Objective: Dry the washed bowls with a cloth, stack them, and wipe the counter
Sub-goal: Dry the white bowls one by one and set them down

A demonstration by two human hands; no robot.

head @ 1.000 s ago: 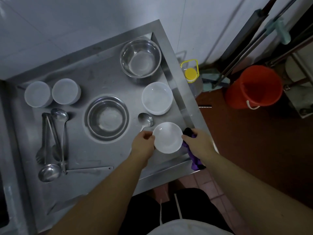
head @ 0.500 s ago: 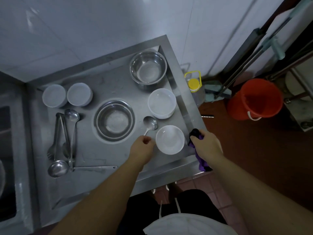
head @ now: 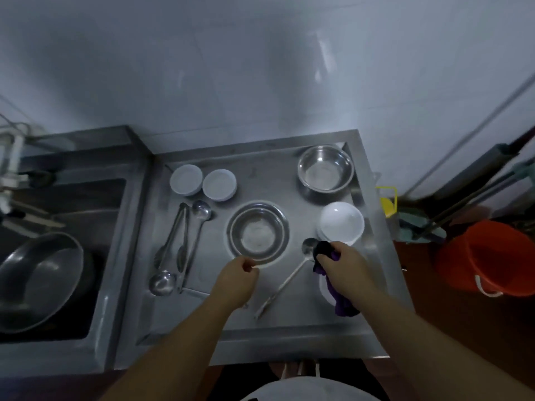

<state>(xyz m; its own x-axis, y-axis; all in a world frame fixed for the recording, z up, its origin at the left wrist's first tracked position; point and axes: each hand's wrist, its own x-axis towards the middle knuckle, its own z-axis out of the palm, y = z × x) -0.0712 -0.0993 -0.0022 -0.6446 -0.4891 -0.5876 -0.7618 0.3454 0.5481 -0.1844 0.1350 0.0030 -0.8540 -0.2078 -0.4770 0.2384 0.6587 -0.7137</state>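
A stack of white bowls [head: 341, 224] stands at the counter's right side. My right hand [head: 346, 263] grips a purple cloth [head: 343, 305] just in front of that stack, beside a ladle's bowl [head: 309, 246]. A white shape [head: 323, 288] shows under the cloth and my wrist, mostly hidden. My left hand [head: 238, 274] hovers with curled fingers at the near rim of the middle steel bowl [head: 257, 231]; nothing shows in its fingers. Another steel bowl [head: 325, 169] sits at the back right. Two small white bowls [head: 186, 180] [head: 219, 185] stand at the back left.
Tongs [head: 170, 238] and two ladles [head: 162, 283] lie on the steel counter [head: 289, 325] at the left. A sink with a large steel pan [head: 37, 279] is further left. Off the right edge stand a yellow-capped bottle [head: 386, 205] and an orange bucket [head: 486, 259].
The white bowl held between both hands is out of them. My left hand moved left to the middle steel bowl; my right hand, with the cloth, moved over the counter. The view swung left.
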